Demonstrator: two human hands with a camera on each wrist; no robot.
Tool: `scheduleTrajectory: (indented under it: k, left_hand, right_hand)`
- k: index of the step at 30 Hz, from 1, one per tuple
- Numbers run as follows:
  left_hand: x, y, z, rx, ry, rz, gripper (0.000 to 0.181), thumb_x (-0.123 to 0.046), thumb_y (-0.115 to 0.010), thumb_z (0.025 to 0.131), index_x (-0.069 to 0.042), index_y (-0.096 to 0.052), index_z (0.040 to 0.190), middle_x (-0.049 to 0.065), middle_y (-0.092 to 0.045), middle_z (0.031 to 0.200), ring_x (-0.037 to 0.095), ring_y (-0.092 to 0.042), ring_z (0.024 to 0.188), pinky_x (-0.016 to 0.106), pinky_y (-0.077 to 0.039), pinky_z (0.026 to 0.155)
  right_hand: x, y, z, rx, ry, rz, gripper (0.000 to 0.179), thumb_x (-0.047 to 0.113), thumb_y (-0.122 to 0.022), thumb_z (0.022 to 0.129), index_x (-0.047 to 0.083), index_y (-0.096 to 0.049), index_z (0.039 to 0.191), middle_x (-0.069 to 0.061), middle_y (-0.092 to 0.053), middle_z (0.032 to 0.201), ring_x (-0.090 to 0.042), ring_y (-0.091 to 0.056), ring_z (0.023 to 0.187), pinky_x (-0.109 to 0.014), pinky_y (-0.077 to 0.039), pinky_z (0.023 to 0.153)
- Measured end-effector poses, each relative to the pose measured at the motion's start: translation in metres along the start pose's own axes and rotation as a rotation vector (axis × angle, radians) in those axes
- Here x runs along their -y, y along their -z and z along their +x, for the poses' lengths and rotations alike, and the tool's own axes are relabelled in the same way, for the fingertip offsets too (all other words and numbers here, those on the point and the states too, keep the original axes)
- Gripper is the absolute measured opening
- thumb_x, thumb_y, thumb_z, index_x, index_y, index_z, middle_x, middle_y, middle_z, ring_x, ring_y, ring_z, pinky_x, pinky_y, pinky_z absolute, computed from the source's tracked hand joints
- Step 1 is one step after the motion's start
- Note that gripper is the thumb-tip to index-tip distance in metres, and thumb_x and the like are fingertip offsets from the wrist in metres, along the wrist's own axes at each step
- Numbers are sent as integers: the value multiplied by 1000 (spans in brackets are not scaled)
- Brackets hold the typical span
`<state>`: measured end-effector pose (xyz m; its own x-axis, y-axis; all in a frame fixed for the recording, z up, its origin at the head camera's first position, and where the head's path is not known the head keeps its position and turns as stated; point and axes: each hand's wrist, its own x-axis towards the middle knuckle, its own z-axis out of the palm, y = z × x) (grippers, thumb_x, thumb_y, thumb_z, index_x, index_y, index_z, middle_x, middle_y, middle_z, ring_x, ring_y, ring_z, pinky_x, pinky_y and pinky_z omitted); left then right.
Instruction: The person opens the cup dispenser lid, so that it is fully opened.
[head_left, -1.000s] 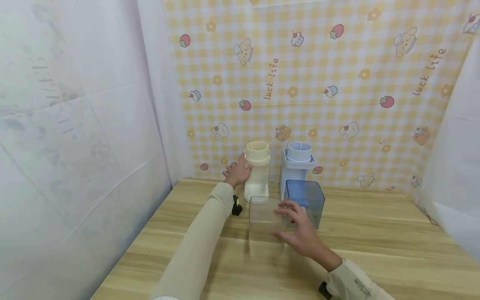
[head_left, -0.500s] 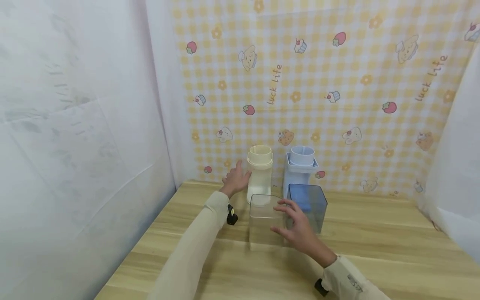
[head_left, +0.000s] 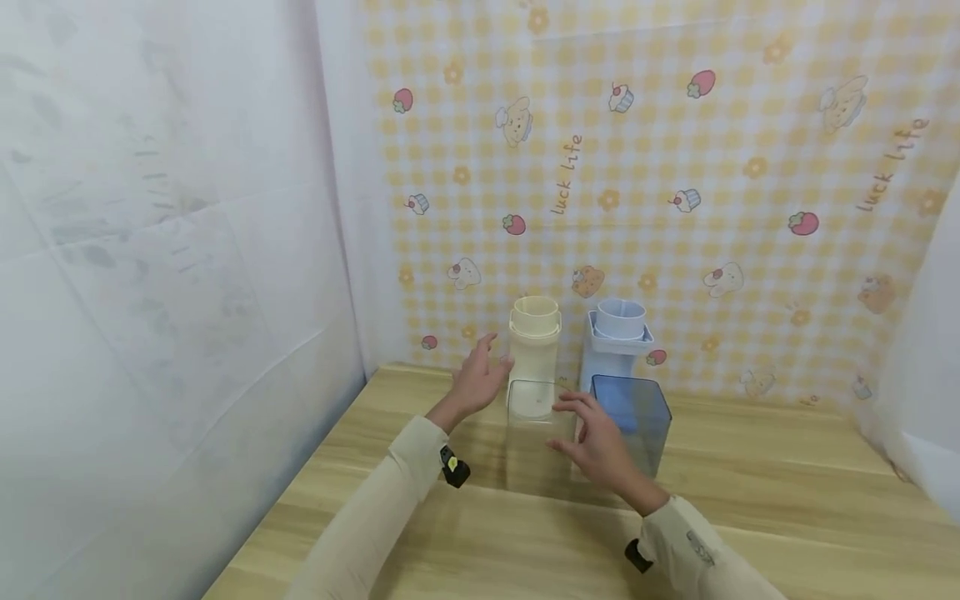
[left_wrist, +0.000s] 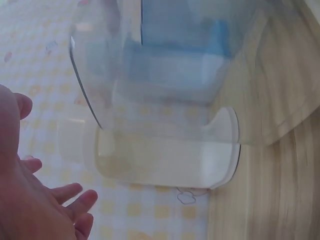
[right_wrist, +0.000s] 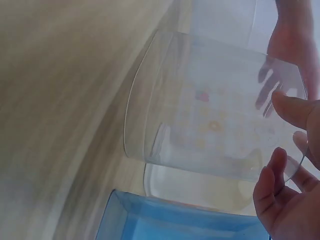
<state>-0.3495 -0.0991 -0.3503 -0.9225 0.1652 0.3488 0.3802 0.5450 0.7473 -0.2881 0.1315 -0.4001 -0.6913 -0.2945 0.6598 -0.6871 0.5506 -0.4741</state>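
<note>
A clear, see-through box (head_left: 536,454) with rounded corners is gripped by my right hand (head_left: 603,450) at its right side near the rim. In the right wrist view, the thumb and fingers lie on both sides of the box's wall (right_wrist: 215,110). My left hand (head_left: 476,383) hovers left of the box, fingers spread and holding nothing. Just behind the box stands a cream upright stand (head_left: 534,357) with a round cup-like top and a rounded foot. Its lower part shows through the clear wall. The left wrist view shows the stand (left_wrist: 155,165) beyond the left fingers.
A light blue stand (head_left: 609,365) with a square tray and round top stands right of the cream one. In front of it sits a smoky-tinted box (head_left: 649,429) with blue showing through. A patterned yellow check cloth (head_left: 675,250) hangs behind the wooden table (head_left: 750,483).
My left hand has drawn back from the cream stand towards the clear box. My right hand has brought the clear box farther back, closer to the cream stand. The head view has shifted slightly.
</note>
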Motion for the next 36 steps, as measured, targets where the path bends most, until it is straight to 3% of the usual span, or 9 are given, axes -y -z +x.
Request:
scheduleTrajectory:
  k: [4, 7, 11, 15, 18, 21, 25, 30, 36]
  left_hand:
    - [-13, 3, -10, -67, -137, -71, 60, -34, -50, 103, -10, -30, 153, 16, -37, 154, 38, -41, 134, 66, -26, 106]
    - [-18, 3, -18, -111, -222, -120, 54, -22, -55, 101, -8, -36, 149, 13, -40, 151, 35, -44, 129, 60, -41, 99]
    - [-22, -2, -30, -94, -296, -118, 51, -17, -56, 99, -8, -39, 146, 12, -43, 148, 33, -47, 126, 52, -49, 93]
    - [-23, -5, -38, -94, -342, -95, 47, -16, -54, 100, -6, -42, 144, 14, -46, 145, 34, -51, 124, 52, -44, 99]
    - [-24, -6, -41, -108, -357, -99, 44, -17, -51, 101, -6, -43, 143, 15, -46, 145, 35, -51, 123, 54, -43, 100]
    - [-27, -6, -41, -100, -357, -115, 43, -20, -48, 102, -7, -43, 143, 13, -45, 145, 34, -50, 125, 56, -43, 100]
    - [-31, -10, -40, -82, -378, -144, 42, -19, -47, 103, -6, -43, 142, 14, -46, 143, 33, -49, 125, 56, -42, 100]
    - [-34, -19, -42, -101, -436, -118, 40, -19, -47, 102, -4, -45, 139, 14, -50, 137, 32, -52, 121, 58, -39, 101]
    - [-36, -23, -47, -114, -433, -98, 39, -21, -46, 102, -6, -46, 138, 14, -51, 138, 31, -52, 122, 59, -36, 102]
  right_hand:
    - [-3, 1, 9, 12, -17, -62, 48, 17, -89, 73, 6, -67, 115, -13, -60, 130, -5, -46, 54, -24, -45, 51]
    - [-4, 1, 15, 25, -13, -99, 49, 19, -89, 74, 7, -67, 115, -11, -60, 130, -16, -61, 75, -32, -53, 67]
    - [-4, 0, 18, 30, -30, -108, 48, 16, -90, 71, 5, -67, 112, -12, -61, 128, -33, -60, 115, -49, -51, 91]
    - [-2, -2, 19, 41, -46, -99, 47, 14, -90, 72, 4, -68, 111, -13, -62, 128, -36, -57, 120, -53, -49, 95]
    - [-1, -3, 23, 36, -26, -106, 46, 13, -90, 72, 3, -68, 111, -14, -62, 127, -36, -58, 118, -52, -49, 94]
    - [-2, -1, 28, 51, -11, -104, 46, 15, -90, 72, 3, -68, 111, -13, -61, 128, -23, -65, 89, -38, -55, 78]
    - [-4, 3, 32, 77, -20, -65, 47, 13, -89, 73, 1, -67, 113, -15, -59, 131, -5, -48, 54, -24, -48, 54]
    - [-7, 3, 30, 83, -37, -23, 45, 10, -87, 75, 1, -65, 113, -16, -58, 133, -2, -48, 51, -23, -49, 53]
    - [-7, 0, 27, 88, -34, -14, 46, 11, -87, 75, 2, -65, 114, -16, -59, 133, -2, -48, 52, -23, -49, 54]
